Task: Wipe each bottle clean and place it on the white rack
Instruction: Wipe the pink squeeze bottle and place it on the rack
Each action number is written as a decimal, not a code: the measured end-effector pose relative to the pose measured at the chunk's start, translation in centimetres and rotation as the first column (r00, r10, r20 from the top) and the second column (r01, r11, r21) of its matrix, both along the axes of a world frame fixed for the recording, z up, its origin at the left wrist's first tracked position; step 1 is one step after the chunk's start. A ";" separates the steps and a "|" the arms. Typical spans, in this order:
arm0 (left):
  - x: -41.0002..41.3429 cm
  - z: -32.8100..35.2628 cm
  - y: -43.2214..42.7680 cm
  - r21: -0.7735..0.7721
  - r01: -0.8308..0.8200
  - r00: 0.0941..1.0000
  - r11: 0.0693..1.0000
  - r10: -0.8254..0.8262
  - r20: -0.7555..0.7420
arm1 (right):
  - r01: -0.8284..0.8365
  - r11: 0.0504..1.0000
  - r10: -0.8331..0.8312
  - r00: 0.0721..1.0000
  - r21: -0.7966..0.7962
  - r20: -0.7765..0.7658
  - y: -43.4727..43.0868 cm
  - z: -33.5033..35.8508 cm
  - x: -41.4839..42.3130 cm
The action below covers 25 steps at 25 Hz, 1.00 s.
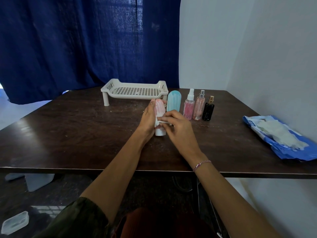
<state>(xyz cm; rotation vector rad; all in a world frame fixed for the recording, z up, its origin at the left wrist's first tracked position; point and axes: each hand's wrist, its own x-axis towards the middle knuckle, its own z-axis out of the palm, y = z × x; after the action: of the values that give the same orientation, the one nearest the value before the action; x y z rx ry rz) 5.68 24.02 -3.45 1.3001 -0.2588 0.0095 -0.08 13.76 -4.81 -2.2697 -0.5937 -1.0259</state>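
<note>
Left hand (147, 116) gripping pink bottle (158, 108), right hand (178, 128) pinching wipe (160, 121) against it, blue bottle (174, 102) just behind, white rack (135, 91) beyond

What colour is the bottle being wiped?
The bottle is pink with whitish streaks, white at its lower end; head view.

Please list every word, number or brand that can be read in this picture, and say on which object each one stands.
No text here can be read.
On the blue plastic wipes packet, the white print near the far corner is too blurred to read.
On the tall clear pink spray bottle, the small mark near the base is too small to read.
</note>
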 end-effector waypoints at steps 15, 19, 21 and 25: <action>0.5 0.0 0.2 -0.097 0.080 0.997 0.992 -0.081 0.001 | 0.069 0.981 -0.049 0.993 -0.180 0.110 -0.7 1.3 1.3; 0.7 -0.4 -0.1 -0.089 0.081 0.997 0.993 -0.080 0.014 | 0.104 0.991 -0.096 0.991 -0.084 0.092 -1.0 1.0 1.8; 0.8 -0.5 -0.1 -0.104 0.112 0.993 0.988 -0.110 0.032 | 0.172 0.984 -0.169 0.983 -0.038 0.074 -1.1 1.1 1.8; 0.7 -0.4 -0.1 -0.087 0.119 0.993 0.989 -0.117 0.028 | 0.317 0.930 -0.315 0.948 0.187 -0.040 -1.9 1.2 1.8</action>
<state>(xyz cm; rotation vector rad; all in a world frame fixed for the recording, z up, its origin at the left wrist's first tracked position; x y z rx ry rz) 6.39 23.87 -3.89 1.1958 -0.3510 -0.0643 1.70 11.82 -3.64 -2.2384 -0.1149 -1.1688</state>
